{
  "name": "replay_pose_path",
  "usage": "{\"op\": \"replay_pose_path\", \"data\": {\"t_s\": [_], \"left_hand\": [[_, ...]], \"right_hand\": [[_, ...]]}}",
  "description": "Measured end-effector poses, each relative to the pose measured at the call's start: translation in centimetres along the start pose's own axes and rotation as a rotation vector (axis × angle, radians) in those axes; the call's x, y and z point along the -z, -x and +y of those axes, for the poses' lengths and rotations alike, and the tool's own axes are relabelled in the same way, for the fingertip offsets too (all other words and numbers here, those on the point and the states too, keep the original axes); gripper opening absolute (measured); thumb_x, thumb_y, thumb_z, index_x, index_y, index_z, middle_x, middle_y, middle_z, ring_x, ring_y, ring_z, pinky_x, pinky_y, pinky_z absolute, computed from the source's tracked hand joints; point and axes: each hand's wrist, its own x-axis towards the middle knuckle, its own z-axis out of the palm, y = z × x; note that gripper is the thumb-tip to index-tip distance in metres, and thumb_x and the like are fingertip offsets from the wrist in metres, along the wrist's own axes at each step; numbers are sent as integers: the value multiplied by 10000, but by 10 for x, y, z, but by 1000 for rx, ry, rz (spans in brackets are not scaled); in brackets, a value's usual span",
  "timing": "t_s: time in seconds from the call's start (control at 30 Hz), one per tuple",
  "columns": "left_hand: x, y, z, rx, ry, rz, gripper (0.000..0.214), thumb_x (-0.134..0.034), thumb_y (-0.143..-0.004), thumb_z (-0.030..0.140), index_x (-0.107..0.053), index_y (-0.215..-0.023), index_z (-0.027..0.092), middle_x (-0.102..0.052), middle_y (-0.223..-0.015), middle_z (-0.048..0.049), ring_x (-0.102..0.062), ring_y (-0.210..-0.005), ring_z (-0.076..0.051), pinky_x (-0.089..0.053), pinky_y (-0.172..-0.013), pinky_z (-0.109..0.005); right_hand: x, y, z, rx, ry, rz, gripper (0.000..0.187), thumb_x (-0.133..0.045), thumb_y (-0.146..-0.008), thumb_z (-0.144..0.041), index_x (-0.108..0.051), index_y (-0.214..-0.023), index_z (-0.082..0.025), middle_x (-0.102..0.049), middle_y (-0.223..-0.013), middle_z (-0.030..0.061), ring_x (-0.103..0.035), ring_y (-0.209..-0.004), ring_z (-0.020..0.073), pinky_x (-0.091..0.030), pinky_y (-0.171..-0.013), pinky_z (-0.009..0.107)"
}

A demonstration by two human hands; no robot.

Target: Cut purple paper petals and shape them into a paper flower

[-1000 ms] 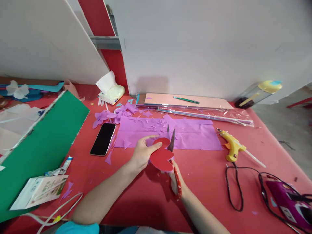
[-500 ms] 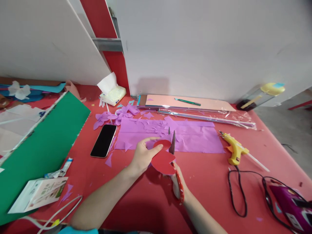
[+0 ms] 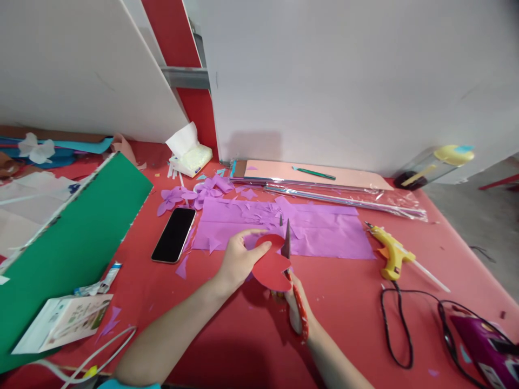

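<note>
My left hand pinches a red paper cutout by its left edge, thumb on top. The cutout has rounded lobes with a notch on its right side. Fingers of my right hand are wrapped round the red handles of a pair of scissors. The scissors' blades are apart and point away from me, against the cutout's right side at the notch. Beyond the hands lies a purple sheet, with purple scraps scattered on it.
A black phone lies left of the purple sheet, near purple paper flowers and a tissue pack. To the right are a yellow glue gun and its black cord. A green board leans in from the left.
The view has shifted slightly. Both hands keep nearly the same pose, and the red cutout has tilted a little against the scissor blades.
</note>
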Motion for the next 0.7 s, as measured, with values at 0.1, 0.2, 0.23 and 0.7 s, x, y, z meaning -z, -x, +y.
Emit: {"op": "replay_pose_path", "data": {"t_s": [0.1,0.2,0.23,0.7], "left_hand": [[3,-2,2,-53,-79,0,239,-659,-655,228,-663,-886,169,-685,-931,-53,-637,-856,-190,-490,-803,-314],[6,-4,6,-101,-148,-16,221,-641,-658,198,-667,-876,170,-683,-950,-51,-622,-913,-194,-474,-842,-321],[7,-4,7,-112,-164,-24,219,-636,-659,191,-667,-875,169,-683,-952,-51,-620,-919,-195,-471,-848,-323],[17,-10,12,-180,-255,-94,223,-623,-664,176,-669,-882,176,-691,-943,-41,-614,-943,-194,-448,-902,-337]], "right_hand": [[-2,1,3,-14,-29,-9,336,-398,-736,-516,-428,-652,-192,-330,-504,-57,-219,-457,76,-213,-424,213],[-2,0,8,-26,7,30,314,-388,-726,-499,-414,-652,-194,-276,-493,-69,-188,-441,70,-192,-402,207],[-2,-1,10,-30,27,40,298,-385,-728,-480,-421,-660,-192,-276,-491,-70,-190,-435,69,-191,-397,205],[5,1,19,11,-48,-132,552,-344,-706,-739,-364,-587,-200,-292,-438,-70,-237,-379,58,-193,-378,215]]}}
